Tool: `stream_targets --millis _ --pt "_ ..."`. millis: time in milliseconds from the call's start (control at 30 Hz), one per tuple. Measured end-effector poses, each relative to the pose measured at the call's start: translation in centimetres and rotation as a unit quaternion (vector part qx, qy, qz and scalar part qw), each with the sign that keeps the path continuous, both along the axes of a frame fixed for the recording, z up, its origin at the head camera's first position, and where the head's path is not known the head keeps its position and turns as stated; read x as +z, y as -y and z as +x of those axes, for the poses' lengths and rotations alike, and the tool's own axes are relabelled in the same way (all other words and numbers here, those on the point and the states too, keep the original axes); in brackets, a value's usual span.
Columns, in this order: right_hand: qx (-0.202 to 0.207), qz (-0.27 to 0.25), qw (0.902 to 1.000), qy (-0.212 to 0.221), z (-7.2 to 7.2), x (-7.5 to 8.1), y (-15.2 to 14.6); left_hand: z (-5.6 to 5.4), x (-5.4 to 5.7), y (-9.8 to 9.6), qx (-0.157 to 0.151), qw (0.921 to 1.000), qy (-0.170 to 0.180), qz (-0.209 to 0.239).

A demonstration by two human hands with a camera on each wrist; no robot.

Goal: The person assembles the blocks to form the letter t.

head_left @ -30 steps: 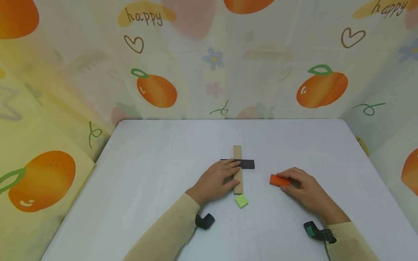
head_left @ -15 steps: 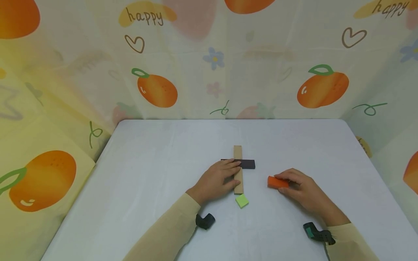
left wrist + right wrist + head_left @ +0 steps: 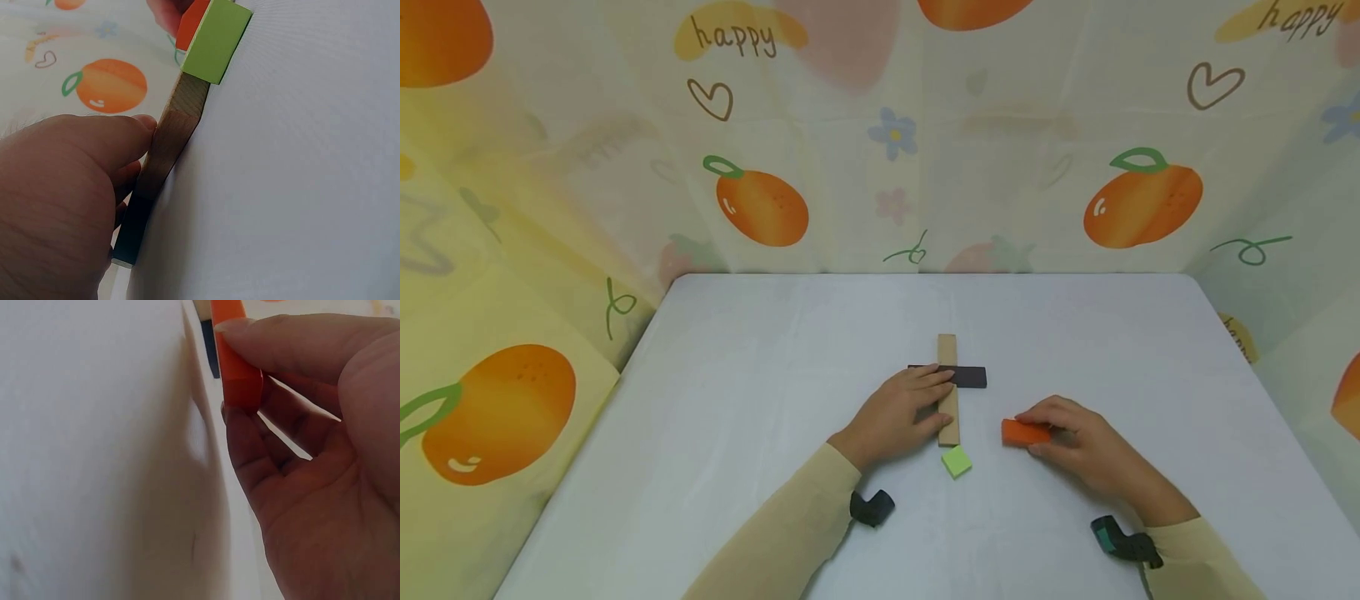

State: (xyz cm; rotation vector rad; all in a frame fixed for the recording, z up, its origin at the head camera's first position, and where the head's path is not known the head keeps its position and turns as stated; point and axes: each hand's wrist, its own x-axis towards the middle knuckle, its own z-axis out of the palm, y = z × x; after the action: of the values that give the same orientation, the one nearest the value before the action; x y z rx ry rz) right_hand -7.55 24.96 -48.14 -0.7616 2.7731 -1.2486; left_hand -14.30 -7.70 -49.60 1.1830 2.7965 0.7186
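Observation:
A dark, flat block crosses a long wooden strip on the table. My left hand rests its fingers on the dark block, while its thumb touches the wooden strip, its tip right at the wood in the left wrist view. At the strip's near end sits a small lime-green block, turned cornerwise. To the right, my right hand pinches an orange block between thumb and fingers. In the right wrist view, the orange block shows its end face, and the fingertips lie partly behind it.
The white table has a straight far edge in front of a fruit-patterned cloth. Similar cloth hangs on both sides. Black wrist mounts sit by the left sleeve and the right sleeve.
My right hand has carried the orange block leftward and a little nearer to me, toward the green block. My left hand stays where it was on the crossed pieces.

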Motion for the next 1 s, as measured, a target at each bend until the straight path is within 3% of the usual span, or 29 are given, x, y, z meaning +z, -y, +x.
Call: stream_targets --millis 500,1000 --pt "0.065 0.038 0.9966 0.034 0.4 0.3 1.2 0.0 0.1 -0.1 -0.001 1.0000 -0.004 0.005" --pt "0.130 0.002 0.9911 0.027 0.8 0.1 2.3 -0.1 -0.2 0.0 -0.003 0.9999 -0.010 0.008"
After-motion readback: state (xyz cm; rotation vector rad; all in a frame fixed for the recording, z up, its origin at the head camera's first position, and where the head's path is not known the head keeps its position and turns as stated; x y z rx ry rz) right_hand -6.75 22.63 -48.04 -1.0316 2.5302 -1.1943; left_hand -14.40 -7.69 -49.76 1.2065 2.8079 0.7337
